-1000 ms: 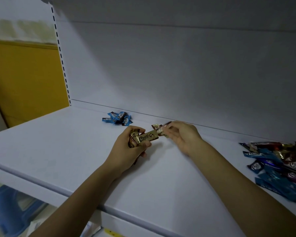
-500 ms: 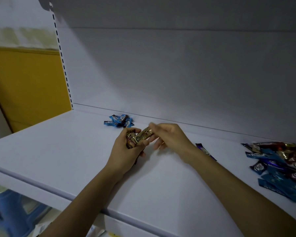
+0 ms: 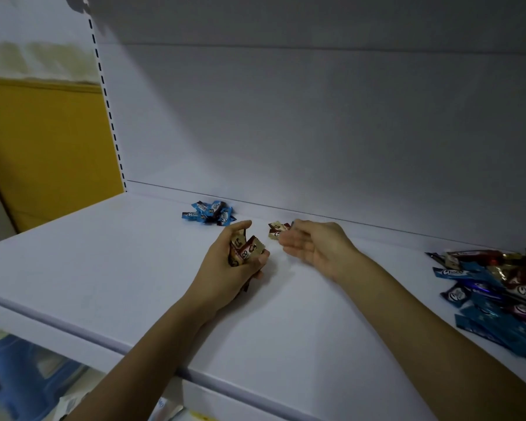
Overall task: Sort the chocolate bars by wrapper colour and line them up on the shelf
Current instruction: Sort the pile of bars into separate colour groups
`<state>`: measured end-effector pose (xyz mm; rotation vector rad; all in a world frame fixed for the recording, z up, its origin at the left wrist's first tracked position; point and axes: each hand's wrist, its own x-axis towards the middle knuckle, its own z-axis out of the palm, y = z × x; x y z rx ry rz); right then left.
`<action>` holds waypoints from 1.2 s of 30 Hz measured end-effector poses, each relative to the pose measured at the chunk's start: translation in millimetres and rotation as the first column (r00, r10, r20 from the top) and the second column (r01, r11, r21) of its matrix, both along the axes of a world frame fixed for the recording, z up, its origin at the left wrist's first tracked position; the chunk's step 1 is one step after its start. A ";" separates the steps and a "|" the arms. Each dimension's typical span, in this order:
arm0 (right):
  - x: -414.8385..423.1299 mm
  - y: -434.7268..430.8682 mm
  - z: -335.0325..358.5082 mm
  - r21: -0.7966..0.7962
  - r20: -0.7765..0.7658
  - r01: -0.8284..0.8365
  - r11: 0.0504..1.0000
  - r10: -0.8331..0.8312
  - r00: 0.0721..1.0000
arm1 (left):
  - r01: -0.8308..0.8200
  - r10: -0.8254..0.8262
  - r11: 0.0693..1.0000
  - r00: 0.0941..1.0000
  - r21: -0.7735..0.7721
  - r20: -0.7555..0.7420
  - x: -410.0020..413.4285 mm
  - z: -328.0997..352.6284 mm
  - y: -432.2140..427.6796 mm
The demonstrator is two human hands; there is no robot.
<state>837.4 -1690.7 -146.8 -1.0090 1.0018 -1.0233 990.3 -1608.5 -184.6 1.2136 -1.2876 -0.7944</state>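
Half saw gold bars bunched inside curled left hand above shelf; could not count them. Found single gold bar at right hand fingertips; could not tell pinch from touch. Noted blue bars by back wall, left of hands. Spotted mixed pile far right, cut by frame edge. Made out blurred blue stool below.

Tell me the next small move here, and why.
Likely the right hand should draw another bar from the bunch gripped in the left hand and lay it beside the gold bar on the shelf. That bar lies alone next to the right hand, right of the blue pile, while the left hand holds several alike.
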 end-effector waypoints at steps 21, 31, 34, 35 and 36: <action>0.9 5.3 1.9 0.028 0.074 0.046 0.999 -0.048 0.996 | -0.066 0.067 0.997 0.998 0.042 -0.020 -1.1 1.9 0.2; 17.3 17.5 -0.9 -0.286 -0.405 -0.247 0.926 0.117 0.907 | -0.020 0.022 0.999 0.999 0.048 -0.046 3.0 -1.3 0.8; 11.0 6.7 0.9 -0.174 -0.112 0.002 0.985 -0.022 0.993 | -0.038 0.043 0.998 0.996 0.053 -0.081 3.3 -0.3 0.1; 7.0 3.7 1.3 -0.124 -0.043 0.059 0.990 -0.065 0.997 | -0.041 0.046 0.998 0.996 0.057 -0.080 3.1 -0.1 -0.2; 3.1 1.9 1.0 -0.077 0.000 0.084 0.993 -0.085 0.996 | -0.042 0.047 0.998 0.995 0.056 -0.083 2.9 0.0 -0.3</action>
